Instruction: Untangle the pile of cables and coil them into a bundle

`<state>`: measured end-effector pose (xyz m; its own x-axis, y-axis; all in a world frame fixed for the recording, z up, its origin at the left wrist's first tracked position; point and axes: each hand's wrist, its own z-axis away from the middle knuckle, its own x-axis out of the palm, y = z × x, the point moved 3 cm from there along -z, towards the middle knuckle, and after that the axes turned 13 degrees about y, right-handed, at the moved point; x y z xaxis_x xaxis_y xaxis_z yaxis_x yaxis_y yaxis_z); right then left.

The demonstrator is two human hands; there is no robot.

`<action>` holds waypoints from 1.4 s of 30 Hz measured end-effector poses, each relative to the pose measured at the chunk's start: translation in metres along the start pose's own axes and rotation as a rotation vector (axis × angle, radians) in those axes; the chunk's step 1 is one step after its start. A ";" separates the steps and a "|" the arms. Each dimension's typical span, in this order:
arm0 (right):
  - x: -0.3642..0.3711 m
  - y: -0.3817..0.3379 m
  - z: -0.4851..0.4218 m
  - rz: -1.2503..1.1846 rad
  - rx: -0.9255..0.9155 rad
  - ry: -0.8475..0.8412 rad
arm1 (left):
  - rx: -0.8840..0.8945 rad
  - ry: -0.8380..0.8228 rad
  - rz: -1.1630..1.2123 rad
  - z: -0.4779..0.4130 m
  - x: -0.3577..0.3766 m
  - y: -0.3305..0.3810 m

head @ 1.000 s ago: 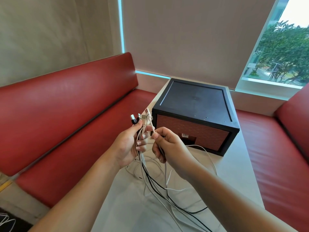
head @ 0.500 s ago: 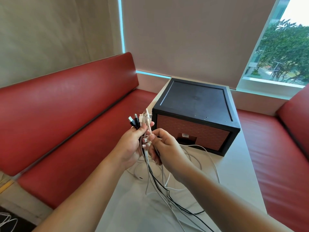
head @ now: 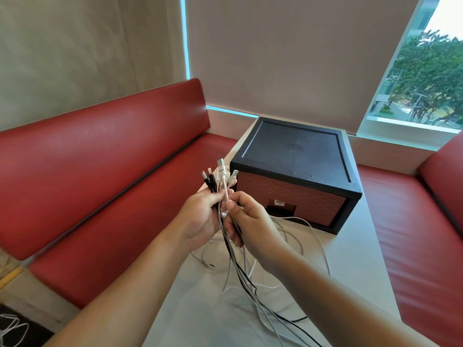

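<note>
The cables (head: 240, 271) hang from both hands over the table's (head: 350, 284) middle, plug ends (head: 220, 175) fanned upward, tails trailing toward its near edge. The left hand (head: 200, 221) is clamped around the gathered ends; the right hand (head: 246, 219) pinches one cable beside it. Align plugs flush, keep the clamp firm, then draw strands straight before looping, well clear of the black box (head: 295, 156).

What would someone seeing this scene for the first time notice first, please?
Probably the fan of cable plugs sticking up at centre frame, gripped by the left hand with the right hand pinching the cables just beside it. Behind them, a black box with a brick-patterned front sits on the white table, and red bench seats flank both sides.
</note>
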<state>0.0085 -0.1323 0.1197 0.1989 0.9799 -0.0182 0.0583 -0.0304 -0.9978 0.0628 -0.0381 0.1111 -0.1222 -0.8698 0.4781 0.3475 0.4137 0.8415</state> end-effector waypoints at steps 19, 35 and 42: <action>-0.008 0.011 -0.008 0.183 0.083 0.077 | 0.129 0.184 -0.046 0.003 0.011 0.003; -0.020 0.001 -0.008 0.720 -0.185 0.012 | 0.311 0.141 0.229 0.003 0.018 0.022; -0.046 0.003 -0.012 0.930 -0.303 0.094 | 0.455 0.190 0.270 0.003 0.008 0.052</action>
<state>0.0111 -0.1798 0.1182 0.3689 0.5203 -0.7702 0.0849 -0.8440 -0.5295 0.0772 -0.0230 0.1596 0.0996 -0.7327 0.6732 -0.0985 0.6660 0.7395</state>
